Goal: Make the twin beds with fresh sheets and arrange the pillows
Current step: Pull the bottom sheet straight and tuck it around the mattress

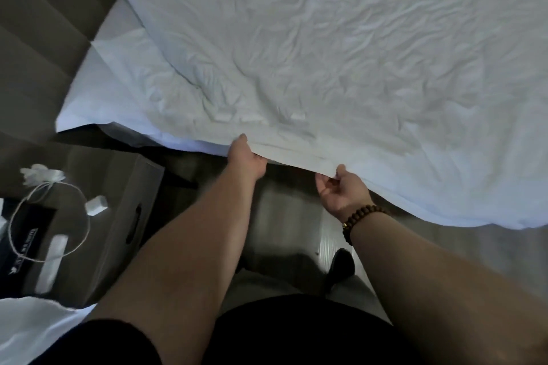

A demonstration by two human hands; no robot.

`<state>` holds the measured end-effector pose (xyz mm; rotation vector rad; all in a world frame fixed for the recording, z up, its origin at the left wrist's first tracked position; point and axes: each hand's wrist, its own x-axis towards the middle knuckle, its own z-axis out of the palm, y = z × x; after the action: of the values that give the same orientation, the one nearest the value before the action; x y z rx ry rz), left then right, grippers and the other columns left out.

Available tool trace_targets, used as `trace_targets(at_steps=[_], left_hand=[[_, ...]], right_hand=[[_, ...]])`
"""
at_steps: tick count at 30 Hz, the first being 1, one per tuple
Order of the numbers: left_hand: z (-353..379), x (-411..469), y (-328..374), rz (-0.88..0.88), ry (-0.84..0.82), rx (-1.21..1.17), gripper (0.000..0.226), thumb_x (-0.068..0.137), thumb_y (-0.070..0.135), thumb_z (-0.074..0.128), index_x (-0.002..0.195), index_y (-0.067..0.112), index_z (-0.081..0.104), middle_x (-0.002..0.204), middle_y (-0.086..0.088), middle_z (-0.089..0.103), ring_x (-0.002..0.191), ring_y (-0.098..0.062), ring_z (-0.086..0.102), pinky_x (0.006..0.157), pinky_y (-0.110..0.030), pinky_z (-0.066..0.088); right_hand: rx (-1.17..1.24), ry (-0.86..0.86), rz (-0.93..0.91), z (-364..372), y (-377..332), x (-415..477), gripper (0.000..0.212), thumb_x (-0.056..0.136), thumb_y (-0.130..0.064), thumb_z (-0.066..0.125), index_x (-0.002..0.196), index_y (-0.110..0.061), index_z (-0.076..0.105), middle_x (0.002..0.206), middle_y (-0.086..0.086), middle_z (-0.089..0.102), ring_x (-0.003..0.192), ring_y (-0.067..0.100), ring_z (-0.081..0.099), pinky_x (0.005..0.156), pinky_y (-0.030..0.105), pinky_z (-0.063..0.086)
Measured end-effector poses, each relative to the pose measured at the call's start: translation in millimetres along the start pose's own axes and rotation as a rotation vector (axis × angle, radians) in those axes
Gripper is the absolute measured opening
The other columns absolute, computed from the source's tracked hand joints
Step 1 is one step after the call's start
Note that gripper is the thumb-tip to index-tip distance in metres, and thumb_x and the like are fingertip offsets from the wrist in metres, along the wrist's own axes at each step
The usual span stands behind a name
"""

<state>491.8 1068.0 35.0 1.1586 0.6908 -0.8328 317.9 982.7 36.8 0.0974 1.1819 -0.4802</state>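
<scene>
A wrinkled white sheet (341, 53) is spread across a bed and fills most of the view, seen from above by a person standing at the bed's near edge. The sheet's hem hangs just past that near edge, and both bare hands are held to it.

The left hand (247, 157) is closed on the hem: the thumb lies on top of the cloth and the other fingers are curled beneath it, out of sight, so the fabric is pinched between them. The right hand (341, 190) is set a little further along the same hem, palm turned up. Its thumb (341, 170) presses the edge of the sheet from above, while the fingers (324, 185) are loosely bent and slightly apart under the cloth; how firmly they grip cannot be told. A bracelet of dark wooden beads (360, 221) is worn on the right wrist.

At the bed's left corner a second white layer (98, 83) is seen under the sheet, lying flatter. Beside the bed's left end stands a bedside cabinet (118, 216), its top carrying a looped white cable (50, 222) with a small white plug (96, 206). A dark shoe (341, 268) is visible on the floor (284, 216) between the arms.
</scene>
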Motion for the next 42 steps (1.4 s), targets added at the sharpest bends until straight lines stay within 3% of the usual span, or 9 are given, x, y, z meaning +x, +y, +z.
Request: trace_targets(at_steps=[3, 6, 8, 14, 20, 28, 33, 39, 42], left_hand=[[-16.4, 42.9, 36.5, -0.096, 0.057, 0.086, 0.036, 0.098, 0.034, 0.059, 0.129, 0.017, 0.059, 0.112, -0.008, 0.069, 0.098, -0.033, 0.068, 0.079, -0.054, 0.059], [-38.9, 74.0, 64.6, -0.105, 0.114, 0.151, 0.031, 0.098, 0.018, 0.058, 0.128, 0.011, 0.058, 0.099, -0.01, 0.066, 0.084, -0.03, 0.066, 0.072, -0.046, 0.059], [-52.8, 72.7, 75.3, -0.092, 0.1, 0.147, 0.032, 0.099, 0.017, 0.06, 0.129, 0.01, 0.056, 0.106, -0.012, 0.068, 0.088, -0.03, 0.068, 0.071, -0.044, 0.061], [-104.8, 23.8, 75.6, -0.075, -0.062, 0.075, 0.023, 0.105, 0.019, 0.053, 0.122, 0.006, 0.061, 0.108, -0.013, 0.073, 0.095, -0.026, 0.071, 0.087, -0.043, 0.058], [-102.4, 14.2, 83.7, -0.035, -0.104, 0.08, 0.019, 0.104, 0.014, 0.053, 0.119, 0.005, 0.062, 0.11, -0.013, 0.071, 0.094, -0.026, 0.069, 0.082, -0.039, 0.058], [-102.4, 76.5, 142.5, -0.043, -0.076, 0.203, 0.033, 0.104, 0.034, 0.052, 0.125, 0.009, 0.061, 0.125, -0.013, 0.067, 0.097, -0.028, 0.066, 0.076, -0.04, 0.058], [-113.9, 107.8, 168.6, -0.05, -0.05, 0.31, 0.032, 0.105, 0.016, 0.052, 0.135, 0.006, 0.054, 0.111, -0.012, 0.065, 0.093, -0.027, 0.064, 0.074, -0.04, 0.057], [-164.2, 69.3, 185.4, -0.055, -0.106, 0.117, 0.034, 0.106, 0.017, 0.051, 0.137, 0.004, 0.053, 0.128, -0.018, 0.065, 0.111, -0.031, 0.065, 0.089, -0.042, 0.055], [-192.0, 52.2, 182.8, -0.112, -0.152, 0.182, 0.035, 0.106, 0.02, 0.05, 0.135, -0.001, 0.051, 0.127, -0.021, 0.063, 0.12, -0.032, 0.059, 0.104, -0.042, 0.05]], right_hand=[[0.03, 0.06, -0.072, 1.5, 7.7, -1.5, 0.014, 0.104, -0.015, 0.05, 0.099, -0.005, 0.057, 0.096, 0.009, 0.07, 0.085, 0.022, 0.069, 0.071, 0.035, 0.057], [0.082, 0.137, -0.135, 0.8, 24.5, 2.5, 0.014, 0.104, -0.016, 0.051, 0.092, -0.009, 0.052, 0.079, 0.001, 0.056, 0.068, 0.016, 0.058, 0.058, 0.028, 0.05], [0.151, 0.172, -0.153, 4.5, 43.2, 10.4, 0.008, 0.103, -0.017, 0.054, 0.1, -0.01, 0.053, 0.078, 0.002, 0.052, 0.066, 0.015, 0.054, 0.054, 0.025, 0.052], [0.139, 0.019, 0.025, 65.1, 134.9, 17.1, 0.036, 0.094, -0.036, 0.067, 0.116, -0.007, 0.065, 0.103, 0.01, 0.074, 0.101, 0.027, 0.071, 0.098, 0.043, 0.054], [0.094, -0.039, 0.075, 75.7, 184.2, 11.8, 0.023, 0.102, -0.012, 0.054, 0.119, 0.002, 0.062, 0.098, 0.017, 0.074, 0.092, 0.028, 0.072, 0.068, 0.041, 0.063], [0.09, -0.071, -0.006, 62.7, 162.5, -8.1, 0.017, 0.101, -0.009, 0.054, 0.111, 0.002, 0.062, 0.097, 0.018, 0.076, 0.082, 0.029, 0.076, 0.064, 0.041, 0.062], [0.176, -0.034, -0.065, 69.0, 176.0, -5.6, 0.018, 0.101, -0.012, 0.056, 0.113, 0.0, 0.063, 0.095, 0.015, 0.076, 0.079, 0.026, 0.076, 0.059, 0.036, 0.061], [0.029, 0.013, -0.061, 113.9, 239.6, 15.3, 0.032, 0.099, -0.024, 0.061, 0.122, -0.002, 0.058, 0.11, 0.01, 0.069, 0.102, 0.024, 0.069, 0.093, 0.037, 0.057], [-0.068, 0.031, 0.002, 141.5, 285.3, 22.4, 0.034, 0.099, -0.026, 0.062, 0.123, -0.002, 0.056, 0.105, 0.008, 0.067, 0.094, 0.02, 0.067, 0.09, 0.034, 0.057]])
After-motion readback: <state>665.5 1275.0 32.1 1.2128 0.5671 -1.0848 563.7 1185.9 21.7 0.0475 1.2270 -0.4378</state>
